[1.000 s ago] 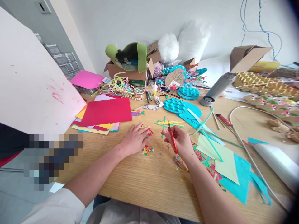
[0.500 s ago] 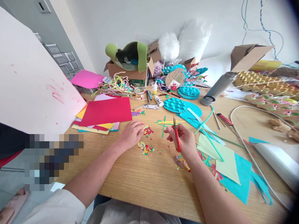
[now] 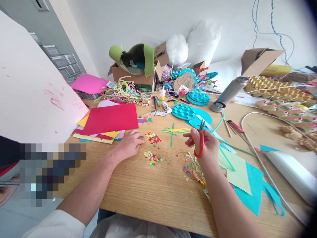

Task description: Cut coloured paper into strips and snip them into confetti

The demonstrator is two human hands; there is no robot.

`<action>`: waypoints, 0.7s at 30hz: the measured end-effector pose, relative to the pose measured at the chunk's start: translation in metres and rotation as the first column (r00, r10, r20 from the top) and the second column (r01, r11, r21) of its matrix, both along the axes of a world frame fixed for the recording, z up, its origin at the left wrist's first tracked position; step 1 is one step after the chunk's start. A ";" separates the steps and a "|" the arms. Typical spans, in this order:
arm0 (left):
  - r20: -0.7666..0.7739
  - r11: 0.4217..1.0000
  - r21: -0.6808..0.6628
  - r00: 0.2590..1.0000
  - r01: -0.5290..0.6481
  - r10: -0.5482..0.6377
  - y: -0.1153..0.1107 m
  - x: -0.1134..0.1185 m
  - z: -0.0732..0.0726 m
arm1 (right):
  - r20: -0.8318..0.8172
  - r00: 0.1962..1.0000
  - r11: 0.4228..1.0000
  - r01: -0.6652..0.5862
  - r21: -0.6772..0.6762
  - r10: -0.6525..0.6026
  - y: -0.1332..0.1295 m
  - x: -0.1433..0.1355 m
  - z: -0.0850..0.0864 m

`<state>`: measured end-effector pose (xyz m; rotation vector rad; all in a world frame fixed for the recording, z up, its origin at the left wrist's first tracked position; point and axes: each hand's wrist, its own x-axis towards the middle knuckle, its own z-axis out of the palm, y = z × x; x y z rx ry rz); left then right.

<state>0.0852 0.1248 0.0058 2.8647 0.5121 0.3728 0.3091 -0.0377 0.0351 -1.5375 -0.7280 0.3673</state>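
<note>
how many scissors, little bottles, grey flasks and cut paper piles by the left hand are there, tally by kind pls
Scissors in the right hand: 1
Paper piles by the left hand: 2
Little bottles: 2
Grey flask: 1
Total: 6

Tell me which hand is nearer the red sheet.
Left: the left hand is just in front of the red sheet; the right hand, holding scissors, is well to its right.
</note>
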 end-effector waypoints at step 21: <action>-0.022 1.000 0.021 1.000 0.005 -0.004 -0.016 0.009 0.003 | -0.013 0.996 0.994 0.091 0.056 -0.090 -0.001 -0.003 0.005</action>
